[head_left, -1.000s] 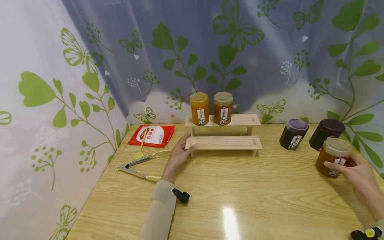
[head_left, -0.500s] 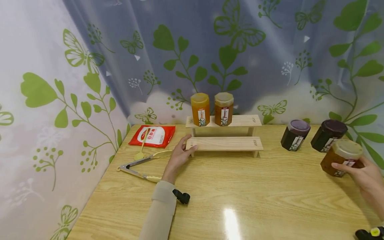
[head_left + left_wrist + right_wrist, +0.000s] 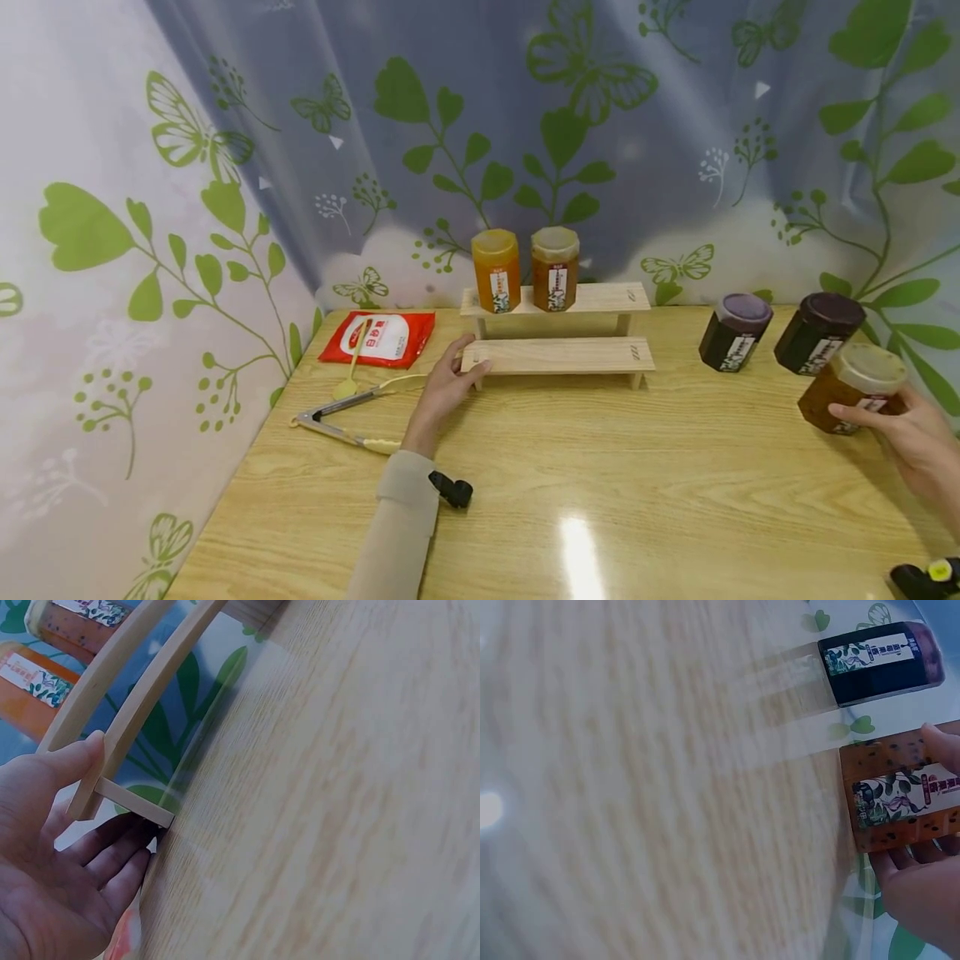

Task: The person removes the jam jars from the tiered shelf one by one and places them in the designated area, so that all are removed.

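Right hand (image 3: 911,433) stayed wrapped around the brown jar (image 3: 851,390) at the far right of the bench (image 3: 600,467), moved slightly rightward. Left hand (image 3: 442,387) kept pinching the rack (image 3: 558,356).

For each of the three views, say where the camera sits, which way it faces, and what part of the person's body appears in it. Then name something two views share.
Head: worn on the head, looking forward and down over the table; shows the left hand on the wooden rack, and the right hand gripping the brown jar.
Left wrist: looks along the tabletop; shows the left hand holding the rack's end.
Right wrist: looks across the tabletop; shows fingers round the brown jar.
Shared: head and right wrist views both show the brown jar and a dark jar.
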Available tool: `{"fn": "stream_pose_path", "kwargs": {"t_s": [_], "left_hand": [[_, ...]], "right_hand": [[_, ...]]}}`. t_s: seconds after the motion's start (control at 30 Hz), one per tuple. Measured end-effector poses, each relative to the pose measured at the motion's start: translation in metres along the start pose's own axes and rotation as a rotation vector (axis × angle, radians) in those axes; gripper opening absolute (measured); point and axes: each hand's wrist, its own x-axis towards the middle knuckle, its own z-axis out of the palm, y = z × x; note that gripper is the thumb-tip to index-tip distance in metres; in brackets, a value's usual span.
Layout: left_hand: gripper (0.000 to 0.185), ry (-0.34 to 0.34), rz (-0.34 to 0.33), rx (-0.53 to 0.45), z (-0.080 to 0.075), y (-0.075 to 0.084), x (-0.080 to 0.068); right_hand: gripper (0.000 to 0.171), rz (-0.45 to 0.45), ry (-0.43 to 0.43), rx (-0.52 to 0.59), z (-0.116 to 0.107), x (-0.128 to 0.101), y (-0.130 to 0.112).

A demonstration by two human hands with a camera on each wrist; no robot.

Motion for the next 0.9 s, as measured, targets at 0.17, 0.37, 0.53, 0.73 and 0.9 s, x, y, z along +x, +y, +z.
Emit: {"fn": "stream_pose_path", "kwargs": {"t_s": [0.17, 0.37, 0.53, 0.73, 0.9], "left_hand": [[0.064, 0.006, 0.003, 0.013, 0.0, -0.001, 0.0], [0.063, 0.005, 0.001, 0.014, 0.0, -0.001, 0.0], [0.064, 0.011, 0.006, 0.022, -0.001, -0.002, 0.0], [0.065, 0.008, 0.009, 0.006, -0.001, 0.0, -0.001], [0.066, 0.003, 0.014, -0.01, 0.0, 0.001, -0.001]], "right_hand": [[0.075, -0.054, -0.035, 0.153, -0.002, 0.001, 0.002], [0.081, -0.096, -0.016, 0.281, -0.004, 0.001, -0.002], [0.075, -0.132, 0.042, 0.049, -0.016, 0.015, 0.016], [0.073, -0.187, 0.103, -0.095, -0.038, 0.047, 0.054], [0.071, -0.315, 0.124, -0.048, -0.054, 0.063, 0.055]]}}
